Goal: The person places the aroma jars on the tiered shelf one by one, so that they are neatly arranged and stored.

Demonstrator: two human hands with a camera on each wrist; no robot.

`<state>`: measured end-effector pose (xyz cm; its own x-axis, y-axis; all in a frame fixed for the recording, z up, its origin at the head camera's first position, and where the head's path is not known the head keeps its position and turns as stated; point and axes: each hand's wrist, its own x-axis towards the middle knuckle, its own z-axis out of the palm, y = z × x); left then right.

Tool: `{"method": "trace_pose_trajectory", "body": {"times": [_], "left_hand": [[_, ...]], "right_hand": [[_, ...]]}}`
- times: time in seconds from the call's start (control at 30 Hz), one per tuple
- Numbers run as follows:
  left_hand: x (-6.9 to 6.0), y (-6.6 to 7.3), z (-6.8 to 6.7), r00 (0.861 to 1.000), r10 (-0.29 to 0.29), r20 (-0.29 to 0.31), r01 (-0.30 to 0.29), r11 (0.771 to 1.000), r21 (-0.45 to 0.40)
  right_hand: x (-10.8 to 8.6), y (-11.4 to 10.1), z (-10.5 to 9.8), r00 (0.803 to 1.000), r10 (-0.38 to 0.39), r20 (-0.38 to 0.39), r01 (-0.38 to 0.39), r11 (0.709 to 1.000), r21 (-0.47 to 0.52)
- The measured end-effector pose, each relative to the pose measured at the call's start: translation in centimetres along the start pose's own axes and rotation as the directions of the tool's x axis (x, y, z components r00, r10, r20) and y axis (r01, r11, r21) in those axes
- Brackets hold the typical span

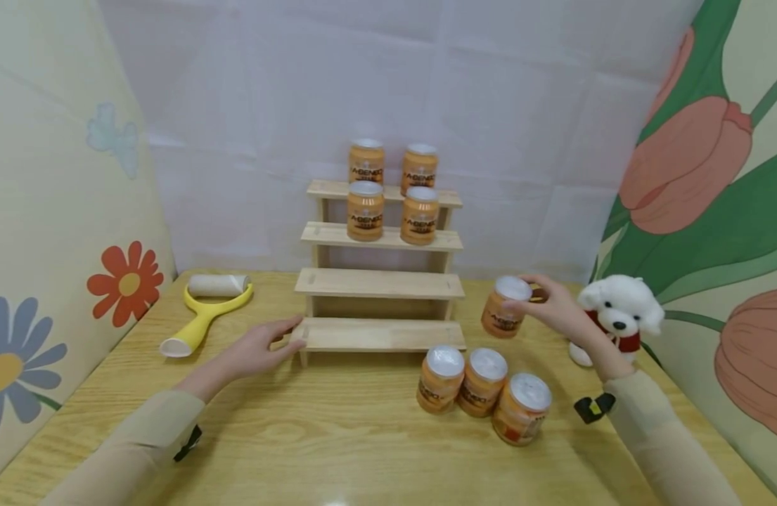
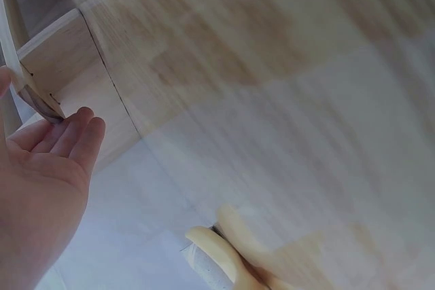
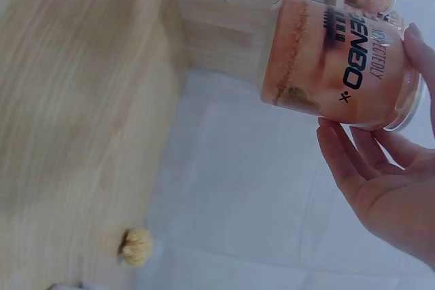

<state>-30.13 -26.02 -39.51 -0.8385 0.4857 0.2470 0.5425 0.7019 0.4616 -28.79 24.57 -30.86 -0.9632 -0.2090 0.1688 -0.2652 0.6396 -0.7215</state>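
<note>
My right hand [image 1: 555,309] grips an orange can [image 1: 503,313] with a silvery lid, thumb on one side and fingers on the other. In the right wrist view the can [image 3: 340,66] is raised off the table, its printed label showing. A light wooden stepped rack [image 1: 379,283] stands to the left of it. My left hand [image 1: 255,348] holds the left end of the rack's lowest step; in the left wrist view the fingers [image 2: 81,134] lie against the board's end. Two cans [image 1: 420,165] stand on the top step and two [image 1: 365,214] on the step below.
Three more cans [image 1: 479,386] stand in front of the rack's right end. At the left lies a yellow-handled lint roller [image 1: 201,316]. A white plush dog [image 1: 619,316] sits behind my right wrist. White cloth [image 1: 268,105] hangs behind the table.
</note>
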Motion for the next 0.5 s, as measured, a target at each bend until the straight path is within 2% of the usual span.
{"method": "trace_pose_trajectory", "body": {"times": [0.3, 0.5], "left_hand": [[-0.2, 0.0, -0.1, 1.000, -0.007, 0.006, 0.007, 1.000, 0.013], [-0.1, 0.2, -0.1, 1.000, 0.002, 0.002, -0.002, 1.000, 0.009]], "right_hand": [[1.1, -2.6, 0.6, 0.997, -0.065, -0.050, 0.065, 0.998, -0.007], [1.9, -4.3, 1.5, 0.991, -0.116, -0.060, 0.119, 0.992, 0.043]]}}
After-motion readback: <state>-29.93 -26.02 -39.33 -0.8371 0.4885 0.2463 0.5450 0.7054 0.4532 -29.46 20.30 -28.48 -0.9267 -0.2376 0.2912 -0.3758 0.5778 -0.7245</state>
